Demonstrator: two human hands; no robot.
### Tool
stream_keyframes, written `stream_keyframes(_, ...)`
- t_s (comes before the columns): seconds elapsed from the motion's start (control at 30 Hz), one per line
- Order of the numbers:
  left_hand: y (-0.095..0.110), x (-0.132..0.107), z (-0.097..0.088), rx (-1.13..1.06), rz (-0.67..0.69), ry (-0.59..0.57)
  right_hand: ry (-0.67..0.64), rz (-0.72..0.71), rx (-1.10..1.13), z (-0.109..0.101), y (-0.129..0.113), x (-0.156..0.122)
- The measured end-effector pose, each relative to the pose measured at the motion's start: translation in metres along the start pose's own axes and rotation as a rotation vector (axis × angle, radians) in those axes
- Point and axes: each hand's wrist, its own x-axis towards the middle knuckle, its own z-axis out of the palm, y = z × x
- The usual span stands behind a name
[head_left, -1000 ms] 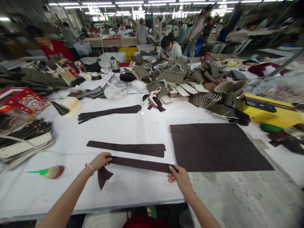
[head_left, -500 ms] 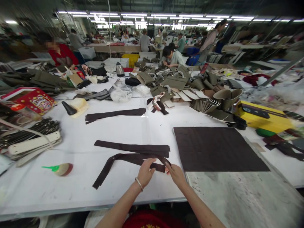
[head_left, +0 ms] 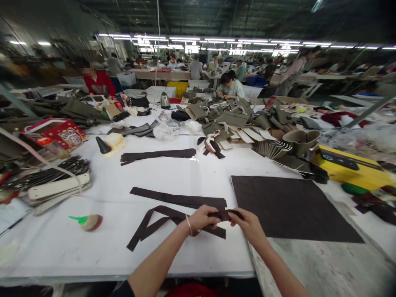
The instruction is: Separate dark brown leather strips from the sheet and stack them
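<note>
A dark brown fabric strip is stretched between my two hands, just above the white table. My left hand pinches it on one side, fingers closed. At its other end, the fingers of my right hand are closed on it. More dark strips lie bent beneath and left of my left hand, partly hidden by it. Beyond my hands rests a straight stack of strips. Farther back lies another bundle of strips.
To the right is a large dark sheet on a grey board. A green-tipped bottle lies on the left. Behind are a yellow box, piled olive pieces and a red box. Other people work farther back.
My hands have lifted one strip's end and now hold it taut between them. The bent strips on the left have shifted and folded into a loop. The camera view has tilted up.
</note>
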Motion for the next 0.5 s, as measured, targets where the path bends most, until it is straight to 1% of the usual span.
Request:
stream_keyframes(0.07, -0.004, -0.01, -0.011, -0.072, -0.036, -0.005, 0.029, 0.027, 0.131, -0.018, 0.005, -0.003)
stream_keyframes(0.1, -0.008, -0.015, -0.018, -0.096, -0.053, 0.001, 0.058, 0.066, 0.206, -0.028, 0.008, -0.005)
stream_keyframes(0.2, -0.023, -0.029, -0.042, -0.136, -0.109, 0.019, 0.229, 0.235, 0.401, -0.061, 0.027, -0.015)
stream_keyframes(0.3, -0.035, -0.044, -0.059, -0.173, -0.164, 0.043, 0.409, 0.359, 0.518, -0.1, 0.056, -0.03)
stream_keyframes(0.37, -0.038, -0.053, -0.061, -0.204, -0.198, 0.076, 0.484, 0.433, 0.558, -0.125, 0.078, -0.043)
stream_keyframes(0.4, -0.039, -0.055, -0.059, -0.219, -0.213, 0.095, 0.509, 0.468, 0.565, -0.136, 0.089, -0.051)
stream_keyframes(0.43, -0.04, -0.056, -0.054, -0.231, -0.231, 0.109, 0.528, 0.494, 0.564, -0.146, 0.1, -0.058)
stream_keyframes(0.5, -0.041, -0.053, -0.039, -0.25, -0.27, 0.117, 0.56, 0.507, 0.548, -0.164, 0.121, -0.075)
